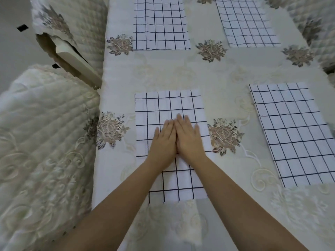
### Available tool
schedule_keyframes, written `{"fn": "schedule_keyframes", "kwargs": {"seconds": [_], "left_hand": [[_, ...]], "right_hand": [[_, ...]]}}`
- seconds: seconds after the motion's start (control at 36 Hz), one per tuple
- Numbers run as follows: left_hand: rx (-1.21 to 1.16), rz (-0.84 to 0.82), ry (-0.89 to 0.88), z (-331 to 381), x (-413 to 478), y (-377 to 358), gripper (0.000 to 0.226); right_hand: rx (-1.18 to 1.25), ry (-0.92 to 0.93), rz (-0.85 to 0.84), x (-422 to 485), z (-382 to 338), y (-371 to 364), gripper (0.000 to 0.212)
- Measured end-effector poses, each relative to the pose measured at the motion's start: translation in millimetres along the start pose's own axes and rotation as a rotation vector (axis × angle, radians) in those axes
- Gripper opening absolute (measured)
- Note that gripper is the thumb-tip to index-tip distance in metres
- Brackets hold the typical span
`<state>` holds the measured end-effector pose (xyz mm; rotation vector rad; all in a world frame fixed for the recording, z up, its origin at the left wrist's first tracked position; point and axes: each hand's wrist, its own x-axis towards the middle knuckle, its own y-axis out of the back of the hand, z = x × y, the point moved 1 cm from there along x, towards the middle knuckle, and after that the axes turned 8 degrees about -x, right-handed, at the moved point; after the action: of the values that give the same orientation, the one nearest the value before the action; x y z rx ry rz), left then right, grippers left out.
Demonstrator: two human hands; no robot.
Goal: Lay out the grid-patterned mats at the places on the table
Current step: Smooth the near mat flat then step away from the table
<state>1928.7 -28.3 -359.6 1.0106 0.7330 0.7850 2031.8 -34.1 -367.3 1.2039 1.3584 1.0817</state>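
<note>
Several white mats with a dark grid pattern lie flat on the table, which is covered by a cream floral cloth (pixel 226 75). The near-left mat (pixel 163 105) lies under both my hands. My left hand (pixel 164 140) and my right hand (pixel 188 137) press flat on its middle, side by side and touching, fingers straight. Another mat (pixel 293 134) lies at the near right. Two more mats lie across the table, the far-left mat (pixel 160 24) and the far-right mat (pixel 246 22).
Chairs with quilted cream covers stand along the left side, a near chair (pixel 41 134) and a far chair (pixel 72 29). Another covered chair (pixel 319 33) shows at the far right. Grey floor (pixel 12 44) is at the upper left.
</note>
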Motion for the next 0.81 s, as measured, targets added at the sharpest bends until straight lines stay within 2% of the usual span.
{"fn": "schedule_keyframes", "kwargs": {"seconds": [0.06,0.17,0.28,0.39,0.44,0.5,0.56,0.61,0.67,0.72,0.81], "left_hand": [[-0.019,-0.051,0.048,-8.7,8.5,-2.0,0.059],[0.004,0.004,0.096,-30.0,21.1,3.6,0.06],[-0.036,0.022,0.204,-59.4,37.4,11.2,0.076],[-0.043,0.06,0.274,-80.8,52.2,21.5,0.073],[-0.047,0.063,0.279,-83.3,58.9,25.3,0.071],[-0.08,0.078,0.264,-81.2,62.7,28.0,0.071],[-0.044,0.092,0.176,-76.9,64.3,30.3,0.068],[0.043,0.09,0.045,-74.4,66.4,31.2,0.063],[0.042,0.037,-0.024,-74.8,68.9,31.2,0.068],[-0.048,0.037,0.043,-81.9,73.0,30.0,0.075],[-0.07,0.113,0.184,-93.0,78.3,30.6,0.078]], "right_hand": [[0.027,0.02,-0.04,7.4,3.2,-5.4,0.061],[-0.029,0.026,-0.036,17.0,35.5,-4.3,0.062],[-0.056,-0.09,-0.05,28.3,71.7,3.1,0.069],[-0.045,-0.135,-0.033,39.1,84.4,5.6,0.071],[-0.014,-0.181,0.046,49.3,83.3,8.7,0.065],[0.044,-0.219,0.2,63.3,74.5,12.0,0.049],[0.091,-0.242,0.288,80.1,60.1,17.5,0.039],[0.072,-0.167,0.215,95.1,35.7,23.8,0.042],[0.02,0.01,0.082,103.1,11.3,19.1,0.049],[-0.003,0.136,0.002,100.5,-2.9,8.2,0.054],[0.023,0.106,-0.008,95.6,1.2,-0.3,0.064]]}}
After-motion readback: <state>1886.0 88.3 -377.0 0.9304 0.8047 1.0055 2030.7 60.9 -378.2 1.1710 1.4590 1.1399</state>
